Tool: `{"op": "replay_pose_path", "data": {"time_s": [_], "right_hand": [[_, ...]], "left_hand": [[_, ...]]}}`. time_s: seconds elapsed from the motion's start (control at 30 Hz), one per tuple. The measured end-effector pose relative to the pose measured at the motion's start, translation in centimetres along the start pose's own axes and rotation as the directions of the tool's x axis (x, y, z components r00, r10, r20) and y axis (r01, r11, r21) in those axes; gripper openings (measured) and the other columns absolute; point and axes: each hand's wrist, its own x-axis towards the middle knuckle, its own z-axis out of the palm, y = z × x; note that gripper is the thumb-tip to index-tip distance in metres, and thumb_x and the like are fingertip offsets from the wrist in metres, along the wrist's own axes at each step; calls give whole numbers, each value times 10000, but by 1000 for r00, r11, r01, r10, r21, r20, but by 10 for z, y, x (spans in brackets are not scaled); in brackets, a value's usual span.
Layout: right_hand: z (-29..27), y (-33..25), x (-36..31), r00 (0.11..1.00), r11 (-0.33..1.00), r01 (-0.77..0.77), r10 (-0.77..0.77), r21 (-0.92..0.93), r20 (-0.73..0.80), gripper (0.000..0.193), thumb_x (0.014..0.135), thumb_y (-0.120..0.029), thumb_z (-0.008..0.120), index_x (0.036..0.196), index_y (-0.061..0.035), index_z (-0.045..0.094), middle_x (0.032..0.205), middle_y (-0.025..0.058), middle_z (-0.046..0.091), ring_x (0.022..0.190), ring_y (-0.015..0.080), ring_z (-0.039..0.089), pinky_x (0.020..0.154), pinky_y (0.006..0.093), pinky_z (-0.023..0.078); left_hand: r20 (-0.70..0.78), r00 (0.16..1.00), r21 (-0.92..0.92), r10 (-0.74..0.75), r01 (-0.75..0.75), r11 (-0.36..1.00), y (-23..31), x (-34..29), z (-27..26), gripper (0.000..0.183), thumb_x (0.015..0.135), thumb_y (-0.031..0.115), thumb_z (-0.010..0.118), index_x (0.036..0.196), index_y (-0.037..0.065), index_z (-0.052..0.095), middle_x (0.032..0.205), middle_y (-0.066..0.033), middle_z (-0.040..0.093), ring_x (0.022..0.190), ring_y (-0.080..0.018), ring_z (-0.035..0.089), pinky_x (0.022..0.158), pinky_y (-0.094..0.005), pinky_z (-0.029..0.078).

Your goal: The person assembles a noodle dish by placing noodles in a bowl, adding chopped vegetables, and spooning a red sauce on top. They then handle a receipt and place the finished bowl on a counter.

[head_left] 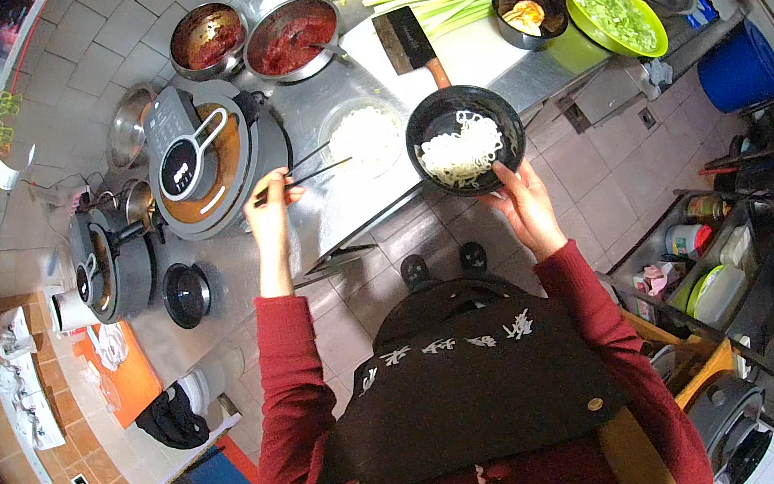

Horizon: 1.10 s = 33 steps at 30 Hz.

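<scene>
My left hand [272, 202] pinches a pair of dark chopsticks [320, 167], their tips reaching right over the counter. Close to those tips is a clear round bowl [326, 132] of white shreds [368, 133]. My right hand [527, 204] grips the near rim of a black bowl [425, 115], thumb on the inner edge, at the counter's front edge. Pale looped strands [463, 149] lie inside it; whether they are noodles or a sliced vegetable I cannot tell. Just beyond this bowl, a cleaver [406, 41] with a wooden handle rests on a white cutting board [478, 50].
Two metal bowls of red paste [294, 39] stand at the back, left of green stalks [451, 4]. On the right are a small black bowl [530, 14] with orange-white contents and a lime-green basin [614, 13] of chopped greens. Round grey cookers [266, 150] stand left of my left hand.
</scene>
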Motion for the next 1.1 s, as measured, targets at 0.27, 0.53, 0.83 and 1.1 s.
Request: {"op": "replay_pose_path", "data": {"time_s": [0.27, 0.53, 0.83, 1.1], "right_hand": [[-15, 7, -18, 996, 997, -60, 56, -51, -62, 453, 973, -144, 550, 1385, -48, 387, 1270, 113, 561, 1097, 225, 617, 827, 370, 591], [-15, 6, -26, 998, 998, -34, 30, -57, -61, 424, 975, -131, 545, 1374, -73, 415, 1262, 76, 572, 1083, 186, 617, 827, 346, 583], [-8, 10, -22, 999, 998, -23, 21, -53, -48, 407, 977, -120, 536, 1364, -67, 421, 1253, 78, 575, 1082, 189, 621, 836, 348, 582], [-9, 7, -27, 997, 999, -21, 18, -41, -78, 414, 977, -137, 541, 1370, -83, 424, 1254, 82, 576, 1073, 193, 625, 802, 340, 582]], "left_hand": [[-183, 965, -550, -188, 58, 833, -74, 7, 28, 402, 1010, 177, 453, 1105, -212, 479, 971, -328, 627, 932, -424, 671, 882, -422, 576], [-26, 940, -916, -340, 114, 385, -68, 22, -1, 334, 1008, 111, 439, 1119, -204, 458, 1200, -430, 481, 1159, -480, 529, 1013, -484, 495], [-44, 990, -772, -132, 50, 634, 18, 5, 2, 342, 987, 172, 531, 1123, -142, 535, 1098, -316, 617, 1028, -358, 651, 905, -401, 567], [-39, 999, -28, 29, -30, 999, 16, -7, 2, 248, 933, 192, 644, 1053, -20, 687, 878, -92, 688, 700, -130, 639, 671, -257, 515]]}}
